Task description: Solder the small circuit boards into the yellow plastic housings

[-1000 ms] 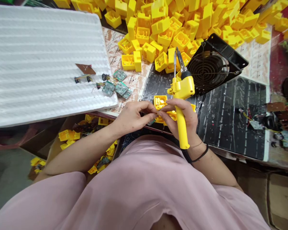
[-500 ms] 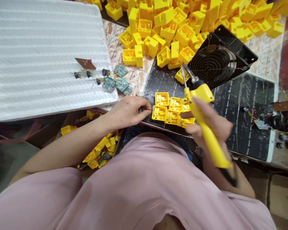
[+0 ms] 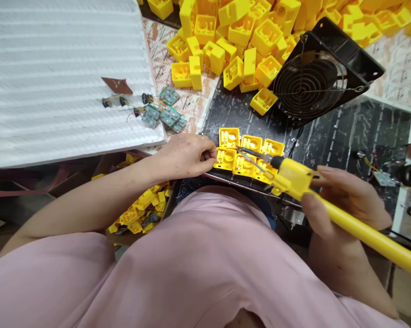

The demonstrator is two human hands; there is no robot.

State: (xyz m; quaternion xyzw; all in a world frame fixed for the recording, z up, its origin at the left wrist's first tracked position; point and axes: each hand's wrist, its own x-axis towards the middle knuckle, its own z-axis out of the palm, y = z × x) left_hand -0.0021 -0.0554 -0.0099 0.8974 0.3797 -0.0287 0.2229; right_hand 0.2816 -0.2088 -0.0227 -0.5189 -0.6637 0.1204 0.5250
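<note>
My right hand (image 3: pixel 349 205) grips the yellow handle of a soldering iron (image 3: pixel 296 177), which has a thin second metal rod alongside its tip. The tip points left, over the small open yellow plastic cases (image 3: pixel 245 165) set in two rows on a black mat. My left hand (image 3: pixel 192 155) is closed in a pinch at the left end of these rows, beside the nearest case. Something small and dark shows between its fingers, too hidden to name.
A heap of yellow cases (image 3: pixel 239 32) fills the back. A black fan (image 3: pixel 308 86) stands at the back right. Green circuit boards (image 3: pixel 169 115) with wires lie by a white ridged foam sheet (image 3: pixel 65 82). Below my left arm is a box of yellow parts (image 3: pixel 140 207).
My right hand has moved right and turned the soldering iron, so its tip has come down leftward over the cases. My left hand stays pinched in nearly the same place.
</note>
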